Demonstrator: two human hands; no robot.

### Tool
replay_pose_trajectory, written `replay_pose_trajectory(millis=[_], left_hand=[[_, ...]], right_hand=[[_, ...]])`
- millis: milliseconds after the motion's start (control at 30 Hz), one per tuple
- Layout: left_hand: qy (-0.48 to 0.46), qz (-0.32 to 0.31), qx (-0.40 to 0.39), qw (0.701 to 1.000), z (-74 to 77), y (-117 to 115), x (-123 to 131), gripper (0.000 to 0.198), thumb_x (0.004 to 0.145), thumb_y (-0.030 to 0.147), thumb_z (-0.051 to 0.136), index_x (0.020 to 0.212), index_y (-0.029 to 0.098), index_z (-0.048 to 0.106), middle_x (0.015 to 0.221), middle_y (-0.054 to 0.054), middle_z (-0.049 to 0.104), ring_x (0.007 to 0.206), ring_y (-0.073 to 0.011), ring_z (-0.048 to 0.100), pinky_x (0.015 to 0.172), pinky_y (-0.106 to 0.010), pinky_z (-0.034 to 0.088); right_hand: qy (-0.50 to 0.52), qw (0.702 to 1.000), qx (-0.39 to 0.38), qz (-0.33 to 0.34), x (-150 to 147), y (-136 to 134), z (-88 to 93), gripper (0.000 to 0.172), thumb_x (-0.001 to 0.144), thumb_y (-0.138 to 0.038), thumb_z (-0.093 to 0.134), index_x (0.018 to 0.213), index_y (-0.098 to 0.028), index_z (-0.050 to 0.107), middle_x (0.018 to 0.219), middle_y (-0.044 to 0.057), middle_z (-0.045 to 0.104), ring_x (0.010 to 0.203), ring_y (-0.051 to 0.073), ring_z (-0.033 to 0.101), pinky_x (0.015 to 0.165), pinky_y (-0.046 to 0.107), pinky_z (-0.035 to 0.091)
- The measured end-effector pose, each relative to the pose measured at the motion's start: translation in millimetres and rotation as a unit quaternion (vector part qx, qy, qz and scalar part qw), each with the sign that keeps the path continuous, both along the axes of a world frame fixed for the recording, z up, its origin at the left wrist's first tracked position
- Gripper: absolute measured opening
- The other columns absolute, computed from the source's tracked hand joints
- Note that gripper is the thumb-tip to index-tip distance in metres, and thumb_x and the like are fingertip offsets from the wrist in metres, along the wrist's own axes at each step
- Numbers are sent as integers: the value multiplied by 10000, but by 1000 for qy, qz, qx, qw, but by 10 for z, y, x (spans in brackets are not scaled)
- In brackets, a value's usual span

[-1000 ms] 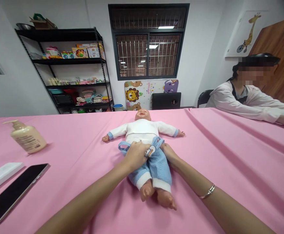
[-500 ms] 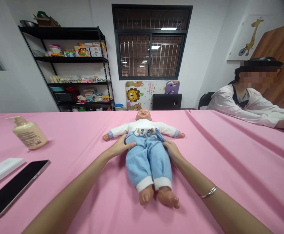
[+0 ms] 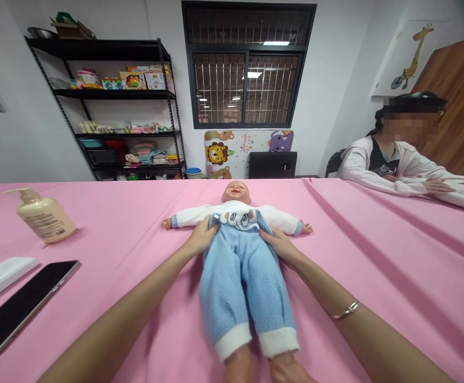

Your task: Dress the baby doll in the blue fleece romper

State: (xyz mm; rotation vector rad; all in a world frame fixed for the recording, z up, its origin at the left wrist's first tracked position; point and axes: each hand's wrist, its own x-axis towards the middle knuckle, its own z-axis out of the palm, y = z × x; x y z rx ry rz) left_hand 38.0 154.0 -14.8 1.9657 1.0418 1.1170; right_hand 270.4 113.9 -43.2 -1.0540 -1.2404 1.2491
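Light-blue, nubby fleece overalls [image 3: 239,242] held at both sides

You have a smooth, glossy-headed baby doll [image 3: 236,192] lying on its back in the middle of the pink-cloth-covered table [image 3: 136,229], where long soft creases run off to the right. Your left hand [image 3: 202,235] has its grip closed on the edge of the overalls beside the bib [image 3: 239,218]; your right hand [image 3: 280,246] grips the opposite edge the same way. Between them, the bib ripples around an animal face with two round eyes. The fuzzy tubular legs end in thick white cuffs [image 3: 235,340]. The doll's arms stretch sideways in a white, long-sleeved fabric top [image 3: 194,215] with blue wristbands. A slim, shiny silver-coloured bangle [image 3: 347,310] circles your right forearm. Well apart on the left are a rounded beige plastic pump bottle [image 3: 45,219], a flat, black, glass-faced phone [image 3: 26,308] and a glossy white oblong case [image 3: 4,279].
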Motion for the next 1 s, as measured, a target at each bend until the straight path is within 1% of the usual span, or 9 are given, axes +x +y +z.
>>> replay_pose_trajectory(millis=[67, 133, 233, 333, 433, 600, 700, 833, 1000], left_hand=[[-7, -25, -22, 999, -12, 36, -32, 322, 776, 370, 499, 1006, 146, 527, 1042, -68, 579, 1003, -248, 503, 894, -347, 366], [15, 6, -37, 999, -12, 75, -103, 334, 763, 415, 513, 943, 138, 561, 994, -77, 602, 950, -270, 527, 858, -359, 386], [89, 47, -65, 993, 21, 99, -266, 397, 736, 503, 544, 884, 139, 600, 949, -91, 624, 926, -301, 538, 837, -368, 389], [91, -45, -154, 983, 83, 42, -411, 398, 708, 487, 600, 946, 169, 617, 1049, -76, 611, 1013, -289, 520, 847, -332, 393], [-30, -130, -265, 955, 111, -58, -446, 380, 669, 351, 622, 1004, 175, 592, 1006, -64, 619, 941, -251, 557, 769, -312, 439], [-190, -115, -320, 921, 40, -168, -303, 402, 650, 304, 598, 1032, 181, 570, 896, -71, 632, 806, -222, 590, 722, -323, 469], [-197, -98, -360, 907, -16, -194, -235, 420, 690, 410, 625, 1048, 198, 565, 883, -66, 637, 841, -239, 597, 739, -339, 477], [-212, -65, -354, 909, -76, -183, -230, 480, 678, 457, 673, 1076, 216, 558, 945, -59, 639, 900, -235, 590, 799, -340, 468], [-166, -79, -306, 934, -64, -121, -275, 515, 690, 483, 679, 1098, 193, 559, 1097, -67, 597, 1052, -234, 519, 907, -325, 407]], right_hand=[[17, 1000, 10, -23, 48, 22, -8, 418, 658, -482, 643, 926, -163, 624, 924, 39, 641, 858, 194, 569, 787, 297, 432], [-2, 997, 26, -77, 101, 59, -45, 395, 652, -476, 618, 880, -153, 623, 846, 32, 642, 781, 186, 562, 723, 285, 429], [-138, 980, 83, -120, 143, 98, -111, 336, 671, -461, 565, 743, -138, 621, 757, 35, 635, 738, 197, 541, 695, 291, 409], [-195, 970, 109, -97, 104, 89, -129, 319, 695, -446, 537, 705, -139, 619, 780, 41, 643, 789, 218, 546, 730, 305, 410], [-58, 995, 38, -75, 35, 52, -88, 269, 668, -374, 580, 792, -139, 618, 822, 39, 650, 796, 206, 569, 717, 289, 441], [197, 975, -84, -62, 19, 6, -3, 355, 567, -167, 617, 921, -185, 595, 837, 19, 660, 736, 173, 606, 688, 263, 487], [220, 970, -89, -58, 26, -1, 9, 390, 568, -162, 638, 952, -198, 583, 863, 15, 662, 773, 177, 615, 696, 263, 495], [191, 978, -83, 12, -5, -15, -12, 514, 566, -175, 677, 1060, -220, 544, 960, 28, 650, 869, 203, 612, 742, 294, 496], [138, 988, -67, 3, -15, 0, -47, 532, 597, -217, 659, 1113, -220, 529, 904, 36, 653, 841, 205, 613, 706, 295, 490]])
